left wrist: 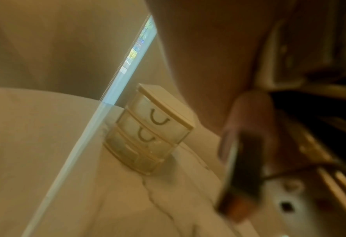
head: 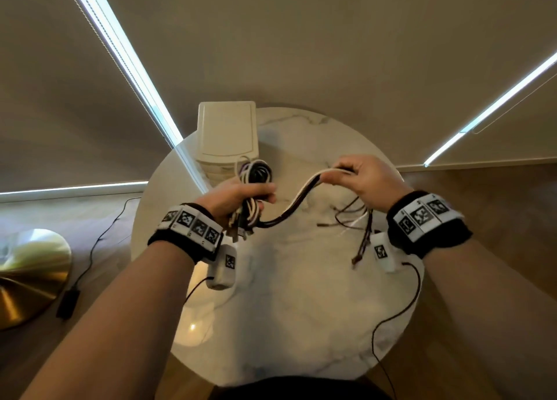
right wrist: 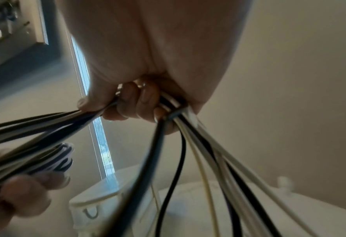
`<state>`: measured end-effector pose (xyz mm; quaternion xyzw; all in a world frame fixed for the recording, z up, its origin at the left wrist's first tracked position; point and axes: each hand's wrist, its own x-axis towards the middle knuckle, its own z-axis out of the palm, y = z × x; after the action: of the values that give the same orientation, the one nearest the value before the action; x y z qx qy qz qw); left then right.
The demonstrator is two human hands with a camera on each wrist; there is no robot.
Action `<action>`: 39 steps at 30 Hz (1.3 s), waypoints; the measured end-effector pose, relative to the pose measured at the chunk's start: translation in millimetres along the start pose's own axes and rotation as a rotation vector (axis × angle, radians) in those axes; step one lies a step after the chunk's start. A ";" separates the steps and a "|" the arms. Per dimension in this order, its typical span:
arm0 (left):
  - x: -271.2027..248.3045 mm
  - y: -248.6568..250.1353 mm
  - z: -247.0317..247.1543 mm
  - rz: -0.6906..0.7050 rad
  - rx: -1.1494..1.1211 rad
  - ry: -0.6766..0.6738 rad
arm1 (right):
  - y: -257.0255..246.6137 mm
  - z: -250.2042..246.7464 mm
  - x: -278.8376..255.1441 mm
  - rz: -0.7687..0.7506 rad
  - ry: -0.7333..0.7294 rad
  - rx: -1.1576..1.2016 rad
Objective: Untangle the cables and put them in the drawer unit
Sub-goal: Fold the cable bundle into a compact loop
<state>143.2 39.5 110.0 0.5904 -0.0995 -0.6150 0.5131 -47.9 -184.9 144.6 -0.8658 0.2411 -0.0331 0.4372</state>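
A bundle of black and white cables (head: 256,182) is held above the round marble table (head: 301,309). My left hand (head: 241,194) grips the coiled part of the bundle. From there a thick strand of cables (head: 295,202) runs right to my right hand (head: 358,176), whose fingers (right wrist: 139,102) curl round it. Loose cable ends (head: 358,227) hang below the right hand; they show as black and white cables (right wrist: 198,152) in the right wrist view. The cream drawer unit (head: 227,137) stands at the table's far left with its drawers (left wrist: 147,128) closed.
A brass lamp base (head: 30,273) sits on the floor at the left, with a black cord and adapter (head: 67,303) beside it. Drawn blinds fill the background. Thin black wires (head: 391,318) from my wrist devices trail over the table.
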 end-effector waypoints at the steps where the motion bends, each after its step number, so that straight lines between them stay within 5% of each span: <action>1: -4.8 3.2 14.0 -0.002 0.024 -0.018 | -5.8 -2.9 6.7 -0.019 0.007 -0.001; 6: -12.0 6.6 49.8 0.101 0.003 -0.164 | -26.8 -3.2 26.7 -0.075 -0.005 -0.059; 12: -12.7 7.1 54.9 0.185 0.082 -0.074 | -27.6 3.2 30.7 -0.110 0.039 -0.084; 25: -1.3 -6.6 53.6 0.126 0.122 0.008 | -25.0 11.7 20.8 -0.100 0.051 -0.077; 32: -2.5 -12.0 62.0 0.062 -0.362 -0.173 | -25.6 13.9 25.1 -0.114 0.108 -0.025; 37: -0.6 -13.1 60.9 0.051 -0.459 -0.243 | -18.8 10.7 25.6 -0.091 0.095 -0.056; 39: -1.7 -11.5 59.8 0.091 -0.267 -0.192 | -16.8 11.9 23.7 -0.090 0.097 -0.065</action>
<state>87.3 17.0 119.6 0.4506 -0.0921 -0.6525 0.6023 -17.3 -178.3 146.5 -0.8869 0.2238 -0.0870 0.3947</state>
